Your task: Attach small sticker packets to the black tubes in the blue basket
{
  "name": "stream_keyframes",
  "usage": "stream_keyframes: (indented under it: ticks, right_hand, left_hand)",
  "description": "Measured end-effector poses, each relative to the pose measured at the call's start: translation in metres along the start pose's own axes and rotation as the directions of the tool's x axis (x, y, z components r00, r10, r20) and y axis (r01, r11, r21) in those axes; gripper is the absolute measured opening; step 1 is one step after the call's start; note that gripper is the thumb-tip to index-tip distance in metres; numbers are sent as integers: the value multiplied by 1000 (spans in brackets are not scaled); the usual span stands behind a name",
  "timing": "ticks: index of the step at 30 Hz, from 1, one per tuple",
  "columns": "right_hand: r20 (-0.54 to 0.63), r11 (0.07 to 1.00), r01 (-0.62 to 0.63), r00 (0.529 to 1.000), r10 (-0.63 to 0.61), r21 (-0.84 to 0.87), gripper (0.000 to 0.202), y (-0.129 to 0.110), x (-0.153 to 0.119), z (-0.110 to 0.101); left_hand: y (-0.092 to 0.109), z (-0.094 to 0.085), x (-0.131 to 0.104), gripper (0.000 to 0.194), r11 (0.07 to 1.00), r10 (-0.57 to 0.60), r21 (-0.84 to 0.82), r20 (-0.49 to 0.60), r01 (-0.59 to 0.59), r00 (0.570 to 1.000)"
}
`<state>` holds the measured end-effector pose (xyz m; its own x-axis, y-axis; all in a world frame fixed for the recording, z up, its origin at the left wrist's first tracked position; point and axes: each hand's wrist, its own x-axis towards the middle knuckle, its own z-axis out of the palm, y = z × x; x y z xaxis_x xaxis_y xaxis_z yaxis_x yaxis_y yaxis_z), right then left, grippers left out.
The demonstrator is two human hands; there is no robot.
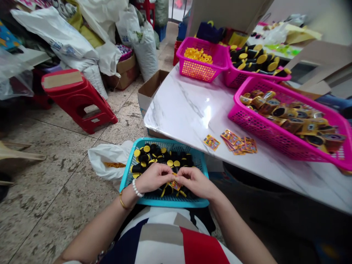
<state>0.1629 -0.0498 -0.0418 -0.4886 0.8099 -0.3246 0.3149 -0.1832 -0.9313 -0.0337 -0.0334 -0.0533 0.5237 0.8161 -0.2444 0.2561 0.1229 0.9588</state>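
A marble-patterned table (187, 106) fills the right of the frame above a speckled floor (68, 161). At lower center, the left hand (155, 178) and right hand (195, 179) pinch a small printed card (175, 184) between fingertips over a blue basket (205, 172) of black-and-yellow pieces (144, 158). Loose cards (233, 138) lie right of center; pink baskets (233, 114) stand at upper right.

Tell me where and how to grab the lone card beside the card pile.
Probably pinch the lone card by its near edge, from your side: it lies flat close to the table edge, so sliding it over should expose its underside.
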Motion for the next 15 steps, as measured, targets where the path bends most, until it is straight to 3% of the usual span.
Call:
stream_keyframes:
  ticks: [1,3,6,9,12,15]
  right_hand:
    - [-6,1000,7,1000,-7,-20,29,0,1,-1]
    - [-88,998,23,996,-28,-58,32,3,4,1]
    - [-359,990,32,930,-79,-137,37,10,7,12]
    - [-525,974,30,838,-147,-225,39,18,6,26]
    - [-545,954,57,810,-218,-296,36,23,5,35]
    - [-528,912,119,783,-330,-393,31,24,5,41]
  left_hand:
    - [1,0,1,31,1000,-7,-19,-34,6,999]
    - [3,1,0,31,993,-50,-118,-211,25,976]
    - [2,9,-9,33,947,-158,-320,-460,3,874]
    - [-5,24,-21,38,892,-246,-452,-444,22,861]
    - [-13,37,-28,40,838,-316,-540,-375,72,872]
    - [-15,41,-27,41,815,-347,-575,-382,74,857]
